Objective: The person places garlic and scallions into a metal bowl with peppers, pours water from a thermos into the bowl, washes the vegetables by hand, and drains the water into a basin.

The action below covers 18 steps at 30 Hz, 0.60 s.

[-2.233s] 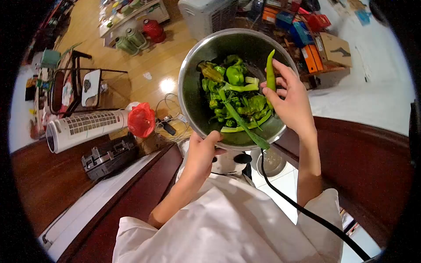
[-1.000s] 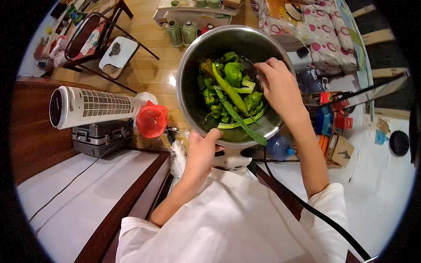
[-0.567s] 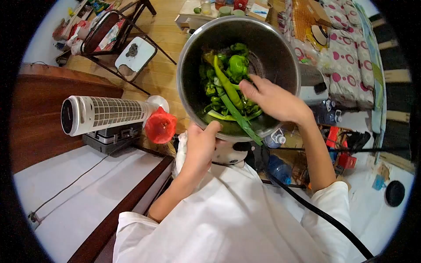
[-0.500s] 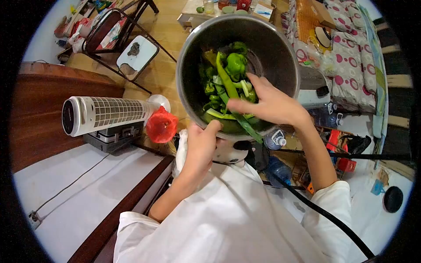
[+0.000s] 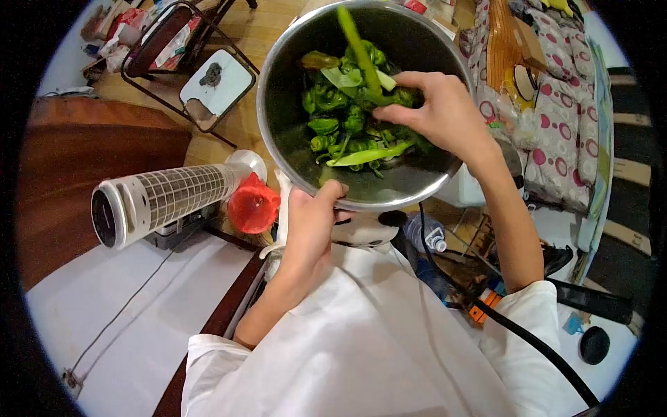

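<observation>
A deep metal pot (image 5: 267, 139) is tipped toward me, with several green peppers (image 5: 330, 101) and pieces of green vegetable inside. My left hand (image 5: 313, 215) grips its near rim, thumb on top and fingers underneath. Inside the pot, my right hand (image 5: 445, 111) has thumb and fingers closed around the lower end of a long green pepper (image 5: 358, 48), which points up toward the far rim. A pale green stalk piece (image 5: 385, 80) lies by my fingertips. Another long, light green pepper (image 5: 372, 154) rests across the near side of the heap.
To the left are a white tower fan (image 5: 167, 198), a red plastic bag (image 5: 253, 203) and a folding chair (image 5: 215, 87). At right are a patterned sofa cover (image 5: 556, 132) and a plastic water bottle (image 5: 427, 233). A black cable (image 5: 528, 340) runs past my right arm.
My right hand has gone from open over the vegetables to closed on the long pepper, which has shifted upward. The pot appears higher in view, and the green leaf over its near rim has moved.
</observation>
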### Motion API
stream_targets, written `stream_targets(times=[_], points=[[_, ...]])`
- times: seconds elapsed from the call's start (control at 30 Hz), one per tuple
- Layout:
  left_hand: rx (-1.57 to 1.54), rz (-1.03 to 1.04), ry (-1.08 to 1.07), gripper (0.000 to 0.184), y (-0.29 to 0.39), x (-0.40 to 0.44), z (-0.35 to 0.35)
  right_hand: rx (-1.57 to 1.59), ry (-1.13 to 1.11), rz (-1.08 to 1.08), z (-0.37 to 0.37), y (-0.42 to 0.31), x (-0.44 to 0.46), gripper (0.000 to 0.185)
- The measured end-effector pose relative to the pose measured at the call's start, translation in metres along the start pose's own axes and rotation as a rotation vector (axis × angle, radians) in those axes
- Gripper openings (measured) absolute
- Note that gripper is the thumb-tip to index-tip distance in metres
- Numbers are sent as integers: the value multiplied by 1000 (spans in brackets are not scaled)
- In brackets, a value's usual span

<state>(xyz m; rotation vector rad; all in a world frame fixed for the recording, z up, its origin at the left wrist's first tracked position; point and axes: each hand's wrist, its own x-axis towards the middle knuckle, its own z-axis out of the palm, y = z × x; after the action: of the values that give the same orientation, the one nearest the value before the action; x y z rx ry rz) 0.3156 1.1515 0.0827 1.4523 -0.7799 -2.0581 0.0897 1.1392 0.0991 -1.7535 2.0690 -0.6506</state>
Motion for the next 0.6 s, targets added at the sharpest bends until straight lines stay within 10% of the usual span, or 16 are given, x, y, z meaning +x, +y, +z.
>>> stream_targets(times=[0.6], points=[[-84,-32,33,37,107,131,-22,13,155,-341,11,9,189,27]])
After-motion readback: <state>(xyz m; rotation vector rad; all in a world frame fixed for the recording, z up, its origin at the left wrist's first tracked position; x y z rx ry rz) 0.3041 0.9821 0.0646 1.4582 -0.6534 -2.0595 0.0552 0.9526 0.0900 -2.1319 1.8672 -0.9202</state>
